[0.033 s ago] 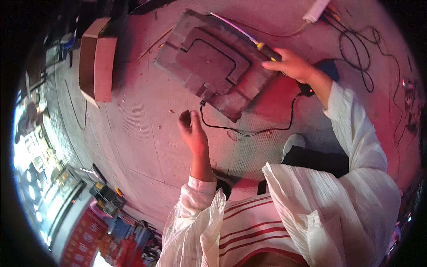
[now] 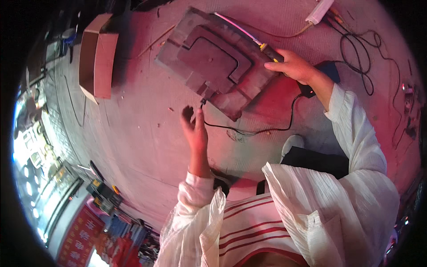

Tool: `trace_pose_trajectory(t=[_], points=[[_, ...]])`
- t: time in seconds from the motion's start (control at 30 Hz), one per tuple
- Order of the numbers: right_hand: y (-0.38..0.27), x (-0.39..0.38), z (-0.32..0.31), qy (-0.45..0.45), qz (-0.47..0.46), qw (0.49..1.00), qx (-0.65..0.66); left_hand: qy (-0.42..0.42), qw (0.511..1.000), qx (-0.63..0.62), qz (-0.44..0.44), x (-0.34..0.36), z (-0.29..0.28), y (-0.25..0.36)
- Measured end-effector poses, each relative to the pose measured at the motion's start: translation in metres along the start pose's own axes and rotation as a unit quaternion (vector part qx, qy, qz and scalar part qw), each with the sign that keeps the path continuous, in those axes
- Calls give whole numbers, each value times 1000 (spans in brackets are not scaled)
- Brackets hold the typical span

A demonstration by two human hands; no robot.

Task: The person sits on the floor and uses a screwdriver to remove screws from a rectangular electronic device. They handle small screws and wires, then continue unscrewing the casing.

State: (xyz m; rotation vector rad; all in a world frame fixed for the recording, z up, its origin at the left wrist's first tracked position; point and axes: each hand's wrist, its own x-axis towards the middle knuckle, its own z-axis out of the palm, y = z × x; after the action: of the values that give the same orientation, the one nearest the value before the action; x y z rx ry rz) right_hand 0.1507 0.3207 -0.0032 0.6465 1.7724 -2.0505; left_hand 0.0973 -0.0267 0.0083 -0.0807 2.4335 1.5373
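A flat, dark grey rectangular case (image 2: pixel 213 58) with a raised handle-like outline lies slantwise on the floor before me. My right hand (image 2: pixel 291 66) grips the black and yellow handle of a long screwdriver (image 2: pixel 270 52). Its thin metal shaft reaches up and left over the far right edge of the case; whether the tip touches it, I cannot tell. My left hand (image 2: pixel 195 129), thumb and fingers apart, holds nothing and hovers beside the black cable plug (image 2: pixel 203 102) at the case's near corner. From that plug a black cable (image 2: pixel 249 134) curves right to a dark box (image 2: pixel 328 71), partly behind my right forearm.
An open cardboard box (image 2: pixel 106 66) stands on the floor at the left. At the upper right lie a white power strip (image 2: pixel 318 12) and loops of black cable (image 2: pixel 351 49). My shoe (image 2: pixel 292 144) is below the cable. A dark tool or machine (image 2: pixel 102 196) sits at the lower left.
My left hand has risen slightly toward the plug and the case. My right hand keeps its grip on the screwdriver, with hardly any movement.
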Motion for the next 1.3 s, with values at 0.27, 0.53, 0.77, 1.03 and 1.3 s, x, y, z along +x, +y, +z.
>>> trace_pose_trajectory(t=[0.27, 0.53, 0.77, 1.03, 1.3], points=[[1, -18, 6, 57, 22, 993, -98, -7, 994, 91, -59, -26, 0, -14], [43, -37, 33, 123, -62, 969, -207, -113, 974, -143, -131, -38, 37, -6], [52, -53, 36, 69, 8, 992, -103, -141, 955, -218, -143, -32, 39, -5], [34, -75, 58, 14, 46, 999, -24, -143, 964, -183, -129, -10, 11, -13], [43, -66, 59, 49, -12, 998, 41, -47, 972, -221, -59, 20, -4, -18]])
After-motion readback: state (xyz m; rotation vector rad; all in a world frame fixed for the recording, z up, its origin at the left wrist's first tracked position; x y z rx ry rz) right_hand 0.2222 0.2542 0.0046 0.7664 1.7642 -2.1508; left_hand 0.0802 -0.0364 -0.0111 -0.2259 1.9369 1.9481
